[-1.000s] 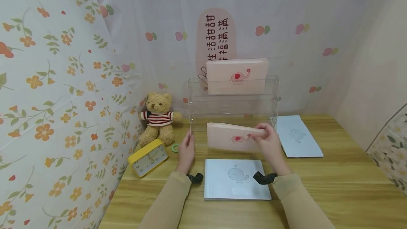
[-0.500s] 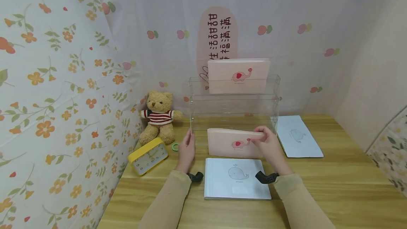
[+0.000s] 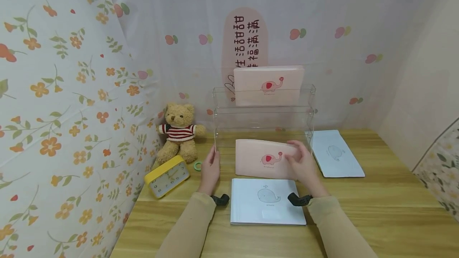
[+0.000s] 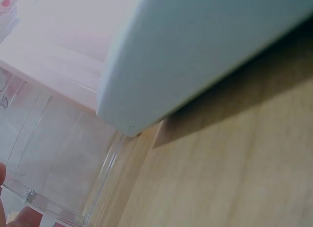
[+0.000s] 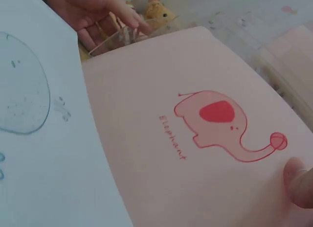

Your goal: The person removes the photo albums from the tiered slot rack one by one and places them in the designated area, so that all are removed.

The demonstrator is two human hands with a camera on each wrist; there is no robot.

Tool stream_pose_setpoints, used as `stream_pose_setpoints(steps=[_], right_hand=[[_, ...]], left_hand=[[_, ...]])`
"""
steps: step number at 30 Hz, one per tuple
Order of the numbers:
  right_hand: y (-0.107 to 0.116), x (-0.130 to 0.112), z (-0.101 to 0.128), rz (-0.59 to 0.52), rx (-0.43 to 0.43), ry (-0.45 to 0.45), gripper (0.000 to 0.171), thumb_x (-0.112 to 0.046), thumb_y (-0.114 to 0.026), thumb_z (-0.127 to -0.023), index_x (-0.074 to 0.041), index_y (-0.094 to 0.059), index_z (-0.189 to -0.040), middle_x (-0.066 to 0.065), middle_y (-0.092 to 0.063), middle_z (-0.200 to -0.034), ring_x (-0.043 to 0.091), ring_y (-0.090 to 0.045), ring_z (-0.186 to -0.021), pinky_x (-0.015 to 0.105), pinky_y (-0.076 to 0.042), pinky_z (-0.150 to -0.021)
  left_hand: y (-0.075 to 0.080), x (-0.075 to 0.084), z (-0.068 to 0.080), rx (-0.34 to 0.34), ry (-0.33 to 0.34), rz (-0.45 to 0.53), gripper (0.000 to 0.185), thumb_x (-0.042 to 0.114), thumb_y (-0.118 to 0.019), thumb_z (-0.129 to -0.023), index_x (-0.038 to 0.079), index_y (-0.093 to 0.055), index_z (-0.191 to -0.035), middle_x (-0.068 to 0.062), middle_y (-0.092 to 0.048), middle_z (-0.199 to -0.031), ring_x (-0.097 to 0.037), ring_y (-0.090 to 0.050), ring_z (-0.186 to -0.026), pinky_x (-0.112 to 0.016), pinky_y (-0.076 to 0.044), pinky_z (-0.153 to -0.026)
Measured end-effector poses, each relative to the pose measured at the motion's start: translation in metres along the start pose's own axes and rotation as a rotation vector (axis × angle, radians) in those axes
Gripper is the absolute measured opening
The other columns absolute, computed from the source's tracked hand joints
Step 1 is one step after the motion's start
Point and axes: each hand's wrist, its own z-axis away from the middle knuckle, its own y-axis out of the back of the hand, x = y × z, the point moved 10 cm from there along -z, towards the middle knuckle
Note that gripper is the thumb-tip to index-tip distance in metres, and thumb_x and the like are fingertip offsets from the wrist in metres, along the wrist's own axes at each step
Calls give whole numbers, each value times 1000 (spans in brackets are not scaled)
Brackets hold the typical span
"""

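In the head view my right hand (image 3: 304, 166) grips a pink booklet (image 3: 254, 158) by its right edge, thumb on the front cover. The cover carries a red elephant drawing, with the word "Elephant" legible in the right wrist view. The booklet stands nearly upright at the lowest front tier of a clear acrylic stepped rack (image 3: 263, 120). My left hand (image 3: 210, 169) holds the rack's left side, its fingertips at the clear side panel (image 4: 58, 210). A second pink elephant booklet (image 3: 267, 77) stands in the rack's top tier. Just in front lies a light-blue whale booklet (image 3: 247, 206).
Another light-blue booklet (image 3: 337, 154) lies right of the rack. On the left are a teddy bear (image 3: 177, 132) in a striped shirt, a yellow clock (image 3: 167, 176) and a small green ring (image 3: 197, 166). A printed curtain (image 3: 322, 63) hangs behind the wooden table (image 3: 387, 206).
The pink booklet in my right hand has come down and straightened up, so its front cover shows more fully. My left hand stays at the rack's left side.
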Motion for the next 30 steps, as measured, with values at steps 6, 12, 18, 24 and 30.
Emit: stream_pose_setpoints(steps=[6,12,18,24,30], right_hand=[[2,-3,1,10,72,88,40,-11,-68,-98,-21,-57,-136,17,-60,-141,42,-57,-121,67,-54,-96],[0,-8,1,20,81,151,38,-4,-67,-97,-21,-62,-131,16,-63,-137,40,-61,-116,64,-57,-93],[-6,4,0,26,1,45,38,-8,-63,-100,-25,-62,-134,17,-61,-140,40,-59,-117,62,-57,-95],[-10,12,1,31,-70,0,40,-11,-62,-101,-26,-59,-138,16,-55,-147,41,-56,-125,61,-55,-101],[-10,14,1,52,-109,-27,41,-11,-62,-101,-29,-59,-138,16,-55,-147,40,-57,-122,61,-56,-99]], left_hand=[[0,3,1,6,-6,4,44,38,-52,-107,36,-50,-150,-1,-54,-154,-28,-51,-143,-51,-44,-117],[0,3,1,7,1,7,43,40,-53,-107,37,-51,-150,0,-55,-153,-27,-52,-142,-50,-45,-117],[1,2,3,8,15,5,44,41,-53,-106,38,-50,-150,-1,-55,-153,-29,-50,-143,-51,-43,-118],[1,3,4,4,18,16,43,38,-53,-107,37,-49,-150,-1,-53,-155,-29,-49,-145,-52,-42,-118],[1,3,3,3,9,8,43,39,-53,-107,37,-50,-150,-1,-54,-154,-28,-50,-144,-51,-43,-118]])
